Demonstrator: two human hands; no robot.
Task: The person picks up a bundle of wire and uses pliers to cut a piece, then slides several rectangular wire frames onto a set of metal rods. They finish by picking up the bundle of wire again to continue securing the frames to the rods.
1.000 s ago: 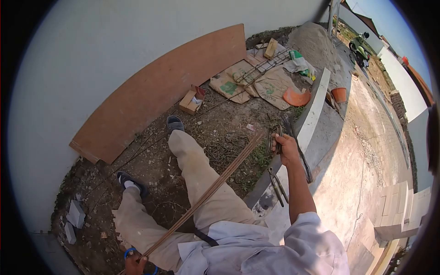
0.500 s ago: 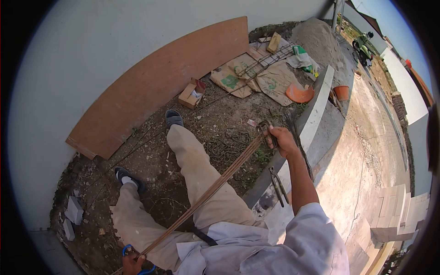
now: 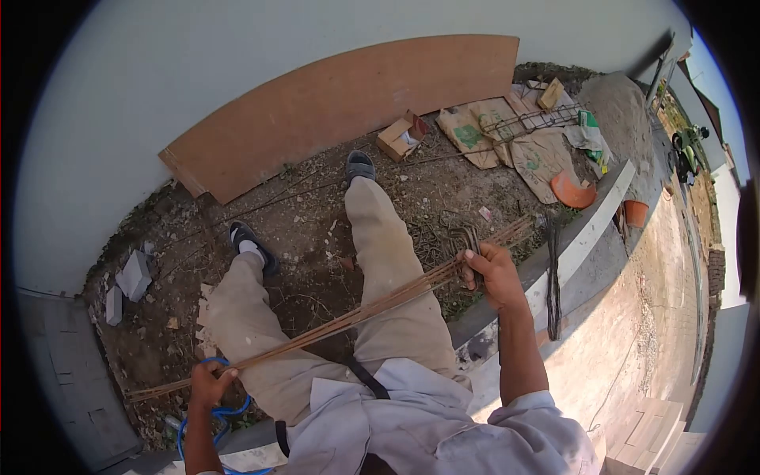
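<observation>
A bundle of thin, rusty steel rods (image 3: 340,321) slants across my lap from lower left to upper right. My left hand (image 3: 210,385) is closed around its lower part. Blue cord or hose (image 3: 224,412) loops close by that wrist. Toward the upper end, my right hand (image 3: 495,275) is closed at the rods, with bent steel stirrups (image 3: 467,240) at its fingers; how the fingers divide between rods and stirrups is partly hidden. More bent steel pieces (image 3: 419,229) lie on the soil beyond my knee. A bundle of dark tie wire (image 3: 553,281) rests over the concrete ledge (image 3: 598,214), right of my right hand.
A long brown board (image 3: 340,103) leans against the white wall. Farther off are an open carton (image 3: 401,136), flattened paper sacks (image 3: 542,162), a broken orange tub (image 3: 571,190), an orange bucket (image 3: 635,212) and a sand heap (image 3: 617,107). Grey blocks (image 3: 134,277) lie at left.
The view has shifted, so the scene sits farther right. The rods now lie flatter and stick out past my right hand. My left hand shows more fully. The pincers on the ledge no longer show.
</observation>
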